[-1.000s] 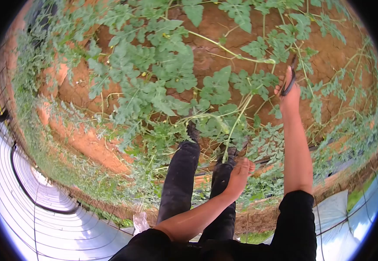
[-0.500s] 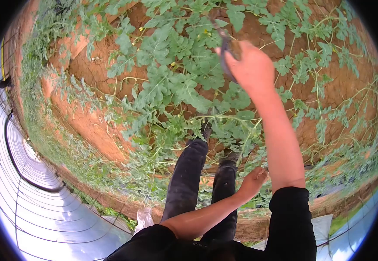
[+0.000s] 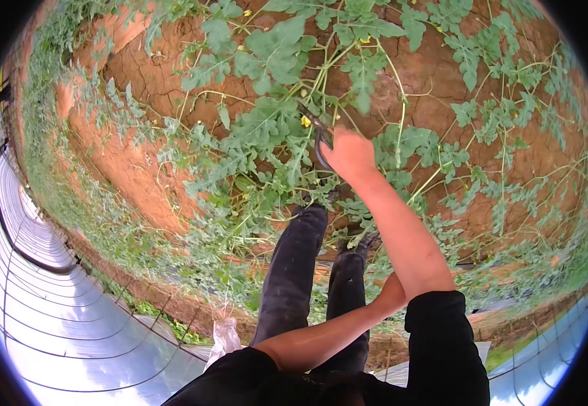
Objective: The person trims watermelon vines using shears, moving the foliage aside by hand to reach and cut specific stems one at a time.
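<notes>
My right hand [image 3: 349, 154] is closed around the dark handles of a pair of pruning shears [image 3: 321, 139]. The blades point up and left, in among the stems of a watermelon vine [image 3: 317, 84] and close beside a yellow flower [image 3: 306, 121]. Lobed green leaves surround the hand. My left forearm [image 3: 328, 338] crosses low in front of my legs. Its hand passes behind my right forearm, so the fingers are hidden.
Watermelon vines spread over cracked brown soil [image 3: 436, 88] on both sides. My dark-trousered legs [image 3: 290, 264] stand among the leaves. Left, the ribbed plastic greenhouse cover [image 3: 57, 318] curves away. A whitish plastic piece [image 3: 224, 336] is near my left side.
My right hand has come down and left with the shears, into the vine stems. My left hand has slipped from sight behind my right forearm. The view has shifted slightly.
</notes>
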A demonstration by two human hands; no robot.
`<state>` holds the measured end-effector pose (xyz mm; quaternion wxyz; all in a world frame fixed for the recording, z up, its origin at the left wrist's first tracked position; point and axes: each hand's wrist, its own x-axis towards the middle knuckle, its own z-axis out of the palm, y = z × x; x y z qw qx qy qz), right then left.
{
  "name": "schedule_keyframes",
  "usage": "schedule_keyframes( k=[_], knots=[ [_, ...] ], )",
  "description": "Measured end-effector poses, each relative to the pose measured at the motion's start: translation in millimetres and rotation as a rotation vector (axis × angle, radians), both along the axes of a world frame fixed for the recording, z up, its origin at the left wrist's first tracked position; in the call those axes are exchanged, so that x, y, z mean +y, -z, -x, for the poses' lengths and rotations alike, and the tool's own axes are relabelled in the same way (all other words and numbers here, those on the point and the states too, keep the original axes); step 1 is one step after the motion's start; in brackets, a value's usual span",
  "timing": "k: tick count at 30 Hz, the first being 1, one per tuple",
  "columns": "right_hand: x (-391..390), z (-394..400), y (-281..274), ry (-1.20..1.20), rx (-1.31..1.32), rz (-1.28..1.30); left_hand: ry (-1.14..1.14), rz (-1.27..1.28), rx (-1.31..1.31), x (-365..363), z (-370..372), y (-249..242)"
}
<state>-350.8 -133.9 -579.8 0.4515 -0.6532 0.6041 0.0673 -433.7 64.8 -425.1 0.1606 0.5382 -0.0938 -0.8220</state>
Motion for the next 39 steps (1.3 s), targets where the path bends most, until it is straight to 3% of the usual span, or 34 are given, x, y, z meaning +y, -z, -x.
schedule_keyframes(
  k=[4, 9, 13, 16, 22, 31, 33, 37, 39],
  knots=[
    [3.6, 5.3, 5.4, -0.036, -0.03, -0.038, -0.024, -0.058, -0.004, -2.7, 1.7, -2.0],
    [6.1, 8.1, 7.5, -0.077, -0.033, -0.027, -0.215, -0.251, 0.103, -4.0, 5.4, -5.0],
    [9.7, 7.7, 9.9, -0.11, -0.014, -0.02, -0.143, -0.263, 0.085, 3.3, 7.5, -1.9],
    [9.0, 5.9, 7.4, -0.145, 0.035, -0.041, -0.252, -0.263, 0.135, 14.2, 13.3, 1.8],
    [11.5, 5.3, 6.8, -0.135, 0.04, -0.018, -0.154, -0.196, 0.073, 5.3, 9.3, -4.6],
    [19.2, 7.6, 5.5, -0.056, 0.006, 0.021, -0.171, -0.13, 0.209, 3.0, 3.5, -12.5],
    [19.8, 9.1, 6.2, -0.041, 0.005, 0.027, -0.06, -0.1, 0.147, -2.7, -1.2, -15.8],
    [13.9, 13.9, -1.4, -0.007, 0.029, -0.046, -0.05, -0.12, 0.158, 6.4, -0.4, -14.5],
    [10.5, 17.9, -0.8, 0.019, 0.025, -0.064, 0.007, -0.012, 0.135, 15.2, 3.3, -11.0]
  ],
)
